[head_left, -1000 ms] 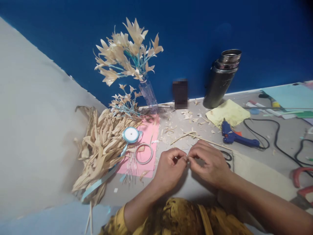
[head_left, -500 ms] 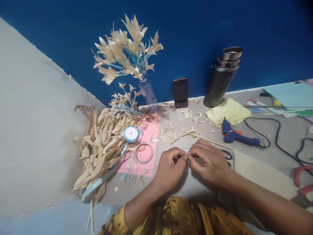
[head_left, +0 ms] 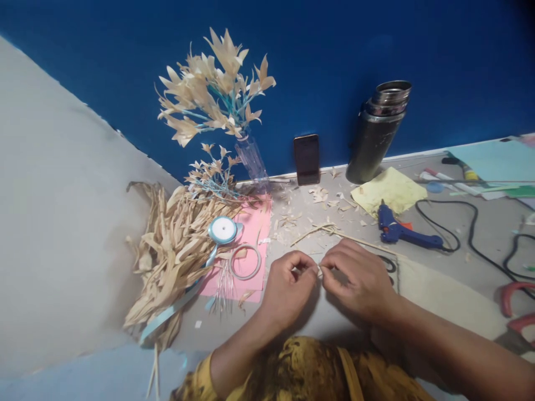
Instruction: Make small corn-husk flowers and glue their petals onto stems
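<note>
While both hands meet above the grey desk [head_left: 455, 234], the left hand [head_left: 288, 289] and right hand [head_left: 359, 281] each pinch one tiny pale strip [head_left: 320, 270] between fingertips, grips pressed together; a blue glue gun [head_left: 407, 234] lies well apart.

Back wall: we find a deep blue wall [head_left: 376, 50], matt and evenly painted.
Left wall: we note a pale grey wall [head_left: 54, 223] meeting it.
Worktop: grey table [head_left: 480, 234].
Light: we judge it dim.
</note>
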{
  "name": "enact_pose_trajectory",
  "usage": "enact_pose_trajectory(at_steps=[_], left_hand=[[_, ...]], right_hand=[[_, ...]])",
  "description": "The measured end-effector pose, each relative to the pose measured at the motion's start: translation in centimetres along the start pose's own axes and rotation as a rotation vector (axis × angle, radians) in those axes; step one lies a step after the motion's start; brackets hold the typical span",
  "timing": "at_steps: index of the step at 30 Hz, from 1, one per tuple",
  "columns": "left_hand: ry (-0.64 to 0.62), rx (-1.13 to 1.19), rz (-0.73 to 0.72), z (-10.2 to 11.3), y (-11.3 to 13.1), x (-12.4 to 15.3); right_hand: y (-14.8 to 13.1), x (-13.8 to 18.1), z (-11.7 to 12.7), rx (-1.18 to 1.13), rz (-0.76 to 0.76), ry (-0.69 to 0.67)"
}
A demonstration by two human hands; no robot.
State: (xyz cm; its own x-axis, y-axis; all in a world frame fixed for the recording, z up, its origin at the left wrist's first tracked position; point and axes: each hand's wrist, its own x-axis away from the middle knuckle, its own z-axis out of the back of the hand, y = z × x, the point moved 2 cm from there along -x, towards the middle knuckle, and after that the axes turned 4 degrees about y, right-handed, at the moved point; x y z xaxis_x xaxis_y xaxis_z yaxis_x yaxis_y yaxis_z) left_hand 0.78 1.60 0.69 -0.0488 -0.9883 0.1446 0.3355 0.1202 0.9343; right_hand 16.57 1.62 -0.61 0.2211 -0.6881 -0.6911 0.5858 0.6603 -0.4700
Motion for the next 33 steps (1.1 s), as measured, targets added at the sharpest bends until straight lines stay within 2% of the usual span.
enact_pose_trajectory(at_steps=[12, 19, 27, 30, 33], left_hand=[[0.011, 0.021, 0.004, -0.24, -0.02, 0.05], [-0.066, 0.146, 0.08, -0.1, -0.18, -0.18], [-0.027, 0.126, 0.047, -0.29, -0.26, -0.18], [-0.008, 0.139, 0.021, -0.36, -0.44, -0.27], [-0.023, 0.206, 0.036, -0.34, -0.59, -0.32]], right_hand=[[-0.71, -0.04, 0.16, 0.121, 0.063, -0.011], [-0.59, 0.04, 0.25, 0.076, 0.084, -0.028], [-0.6, 0.18, 0.18, 0.108, 0.126, -0.034], [-0.53, 0.21, 0.03, 0.056, 0.076, -0.034], [-0.22, 0.1, 0.01, -0.112, -0.093, -0.042]])
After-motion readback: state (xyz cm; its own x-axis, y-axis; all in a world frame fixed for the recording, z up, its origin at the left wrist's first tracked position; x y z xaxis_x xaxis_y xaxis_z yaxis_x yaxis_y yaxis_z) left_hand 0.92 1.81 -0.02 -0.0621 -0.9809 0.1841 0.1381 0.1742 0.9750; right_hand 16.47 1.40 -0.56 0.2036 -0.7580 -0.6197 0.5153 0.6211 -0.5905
